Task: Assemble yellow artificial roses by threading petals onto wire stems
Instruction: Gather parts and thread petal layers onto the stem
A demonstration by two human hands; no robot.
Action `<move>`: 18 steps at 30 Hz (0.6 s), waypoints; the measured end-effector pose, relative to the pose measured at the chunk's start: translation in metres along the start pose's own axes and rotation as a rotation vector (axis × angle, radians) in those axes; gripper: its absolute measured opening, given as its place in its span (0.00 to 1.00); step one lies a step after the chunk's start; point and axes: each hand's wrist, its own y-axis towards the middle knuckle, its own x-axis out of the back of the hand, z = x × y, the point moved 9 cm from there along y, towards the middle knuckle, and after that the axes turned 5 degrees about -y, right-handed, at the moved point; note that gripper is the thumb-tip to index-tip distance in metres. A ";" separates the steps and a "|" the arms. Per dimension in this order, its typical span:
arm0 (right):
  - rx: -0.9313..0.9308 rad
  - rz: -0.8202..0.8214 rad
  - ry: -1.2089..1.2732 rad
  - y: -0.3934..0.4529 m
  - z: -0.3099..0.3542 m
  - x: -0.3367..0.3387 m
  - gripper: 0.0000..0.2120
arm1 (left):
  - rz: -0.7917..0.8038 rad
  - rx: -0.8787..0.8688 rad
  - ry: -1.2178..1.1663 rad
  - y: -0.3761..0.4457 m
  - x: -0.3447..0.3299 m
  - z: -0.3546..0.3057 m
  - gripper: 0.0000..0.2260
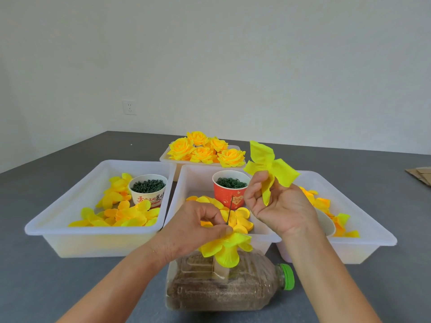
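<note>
My left hand (198, 226) pinches the base of a thin dark wire stem (229, 209) that points up, with a partly built yellow flower (225, 249) hanging below the fingers. My right hand (277, 206) is raised to the right of the stem and grips a bright yellow petal layer (271, 165) by its centre, its lobes spread above the fingers. Loose yellow and orange petals lie in the left tray (93, 231), the middle tray (184, 183) and the right tray (363, 222). Several finished yellow roses (205, 149) fill a far tray.
A plastic bottle (231, 285) filled with brown grain, green cap to the right, lies on its side under the flower. A white cup (148, 190) and a red cup (229, 190) hold small dark green parts. Cardboard (419, 174) lies at the far right of the grey table.
</note>
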 end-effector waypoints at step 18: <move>0.239 -0.059 -0.949 -0.006 0.005 0.002 0.12 | 0.010 0.006 -0.037 0.001 -0.001 0.007 0.04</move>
